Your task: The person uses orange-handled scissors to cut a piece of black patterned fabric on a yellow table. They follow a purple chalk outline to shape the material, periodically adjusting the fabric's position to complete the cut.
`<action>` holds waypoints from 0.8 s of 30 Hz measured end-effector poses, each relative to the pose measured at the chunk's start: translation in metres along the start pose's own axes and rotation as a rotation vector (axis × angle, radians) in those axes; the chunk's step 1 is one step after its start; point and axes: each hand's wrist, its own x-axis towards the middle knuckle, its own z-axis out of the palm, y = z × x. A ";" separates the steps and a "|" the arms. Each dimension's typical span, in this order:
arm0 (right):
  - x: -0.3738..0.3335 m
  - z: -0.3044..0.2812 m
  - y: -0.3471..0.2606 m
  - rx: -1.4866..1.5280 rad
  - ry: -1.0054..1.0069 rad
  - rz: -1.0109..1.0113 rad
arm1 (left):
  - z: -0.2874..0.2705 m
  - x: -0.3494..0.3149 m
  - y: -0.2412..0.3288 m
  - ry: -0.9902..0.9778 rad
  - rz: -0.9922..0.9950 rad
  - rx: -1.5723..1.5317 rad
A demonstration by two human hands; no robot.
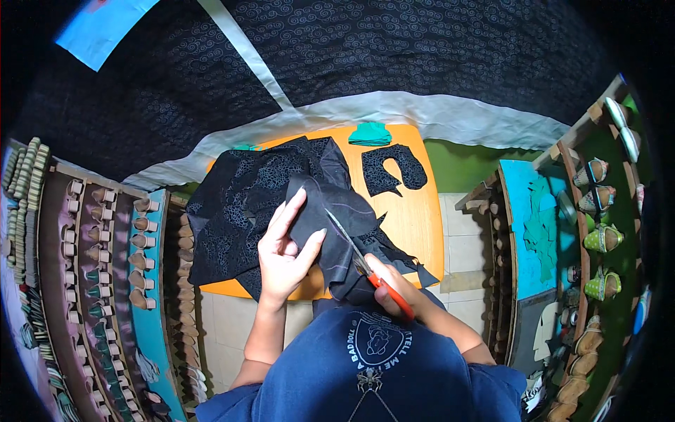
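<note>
My left hand (283, 252) grips the edge of a piece of black fabric (313, 211) marked with pale curved lines, its thumb and fingers closed around the cloth. In my right hand (397, 281) is a pair of scissors (401, 302) with orange handles. Their blades lie along the fabric near one of the pale lines, pointing up and away from me; whether they are fully closed cannot be made out. A large heap of black patterned cloth (239, 204) spreads over the left part of the orange table (429, 232).
A U-shaped black patterned cut piece (415, 169) lies at the table's far right, beside a folded green cloth (370, 133). Racks of shoe lasts (143, 241) stand on the left. Shelves with green patterned shoes (603, 238) rise on the right, near a blue board (527, 246).
</note>
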 end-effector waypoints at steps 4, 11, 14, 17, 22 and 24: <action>0.002 0.000 -0.002 -0.012 -0.014 -0.006 | -0.007 0.006 0.005 -0.162 -0.004 0.022; 0.001 -0.001 -0.002 -0.023 -0.024 -0.013 | -0.007 0.007 0.005 -0.168 -0.020 0.094; 0.001 0.000 -0.001 -0.022 -0.011 -0.022 | -0.006 0.007 0.008 -0.179 0.024 0.168; 0.002 0.000 0.001 -0.027 -0.001 -0.038 | -0.006 0.007 0.008 -0.182 0.022 0.148; 0.002 -0.002 -0.006 -0.026 -0.029 0.004 | -0.006 0.006 0.011 -0.163 -0.008 0.106; 0.002 -0.001 -0.005 -0.031 -0.018 -0.009 | -0.005 0.006 0.010 -0.168 0.011 0.100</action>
